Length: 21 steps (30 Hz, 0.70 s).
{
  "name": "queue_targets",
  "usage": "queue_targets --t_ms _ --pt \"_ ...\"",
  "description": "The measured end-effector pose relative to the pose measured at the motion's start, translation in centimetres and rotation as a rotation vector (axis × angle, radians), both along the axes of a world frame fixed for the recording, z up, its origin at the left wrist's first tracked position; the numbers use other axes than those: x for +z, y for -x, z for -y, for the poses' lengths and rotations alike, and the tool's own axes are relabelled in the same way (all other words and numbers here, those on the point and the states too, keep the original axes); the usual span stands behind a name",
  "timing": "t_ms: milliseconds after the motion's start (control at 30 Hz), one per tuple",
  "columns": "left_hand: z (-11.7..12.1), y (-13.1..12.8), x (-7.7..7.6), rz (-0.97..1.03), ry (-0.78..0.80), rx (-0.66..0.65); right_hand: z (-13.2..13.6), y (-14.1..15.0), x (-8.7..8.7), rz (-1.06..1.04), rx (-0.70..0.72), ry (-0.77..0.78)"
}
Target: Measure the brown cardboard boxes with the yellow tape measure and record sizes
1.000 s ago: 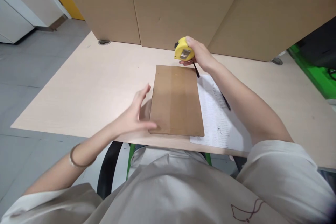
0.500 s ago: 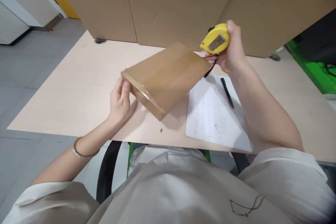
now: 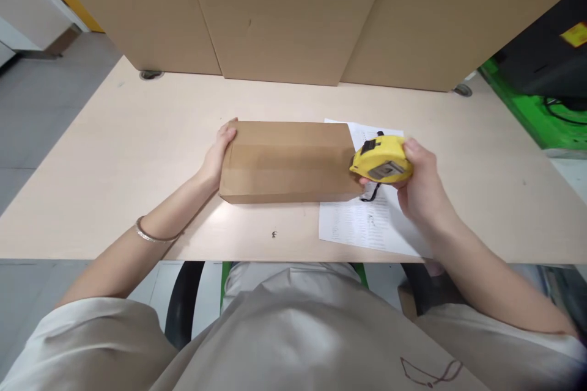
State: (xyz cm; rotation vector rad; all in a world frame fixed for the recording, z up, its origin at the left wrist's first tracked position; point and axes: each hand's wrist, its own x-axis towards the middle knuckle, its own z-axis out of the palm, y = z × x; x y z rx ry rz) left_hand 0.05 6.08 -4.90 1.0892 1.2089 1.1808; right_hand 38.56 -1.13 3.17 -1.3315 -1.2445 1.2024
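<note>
Brown oblong cardboard box (image 3: 288, 162): we see it at the middle of the frame, its long sides running left to right; whether it touches the surface below, we cannot tell.
Left hand (image 3: 215, 159): left of centre, gripping the box's left end, fingers curled at its upper left corner; the underside of this grasp is hidden from us.
Right hand (image 3: 424, 186): right of centre, clasping the tool below between thumb and fingers; we cannot tell whether its fingertips also touch the box.
Yellow rounded tape measure (image 3: 380, 149): from our view it overlaps the box's right end, its grey clip (image 3: 389, 170) facing us, a thin black strap (image 3: 376, 190) dangling below.
Printed white paper sheet (image 3: 353, 229): right of centre, behind the box and tape measure, partly covered from our view.
Pale wood-grain desk (image 3: 114, 153): across the middle of the frame; we spot a small dark mark (image 3: 274, 234) below the box.
Large plain brown cartons (image 3: 284, 18): lined up along the frame's top.
</note>
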Motion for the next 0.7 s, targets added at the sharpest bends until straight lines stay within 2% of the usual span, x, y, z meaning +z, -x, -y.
queue_targets --t_ms 33,100,167,233,333,367,433,467,567,633,700 --pt "0.2 0.2 -0.1 -0.01 0.01 0.053 0.2 -0.4 -0.4 0.03 0.014 -0.01" --pt "0.7 0.4 -0.1 -0.039 -0.001 0.055 0.1 -1.2 -0.9 0.101 0.0 -0.056" --pt "1.0 0.6 0.1 -0.054 -0.019 -0.033 -0.5 -1.4 -0.6 0.147 -0.045 -0.124" --pt "1.2 0.7 0.1 -0.073 -0.049 -0.125 -2.0 -0.4 0.4 0.119 -0.031 -0.174" --pt "1.1 0.9 -0.1 -0.067 -0.071 -0.178 -5.2 4.1 2.7 -0.014 0.158 -0.125" --pt "1.1 0.9 -0.2 -0.049 -0.069 -0.179 -6.3 6.2 3.4 -0.023 0.27 -0.054" --pt "1.0 0.8 -0.3 0.004 -0.069 -0.171 -8.5 10.8 4.1 0.031 0.406 0.034" --pt "1.0 0.7 -0.3 0.036 -0.075 -0.171 -9.5 13.0 4.1 0.047 0.496 0.031" --pt "1.0 0.1 0.3 0.134 -0.113 -0.234 -11.7 18.4 3.2 0.111 0.636 0.002" --pt "0.9 -0.2 0.8 0.174 -0.141 -0.295 -12.6 20.5 2.3 0.193 0.654 -0.028" --pt "0.7 -0.3 1.1 0.179 -0.152 -0.321 -13.0 21.2 1.7 0.245 0.661 -0.064"
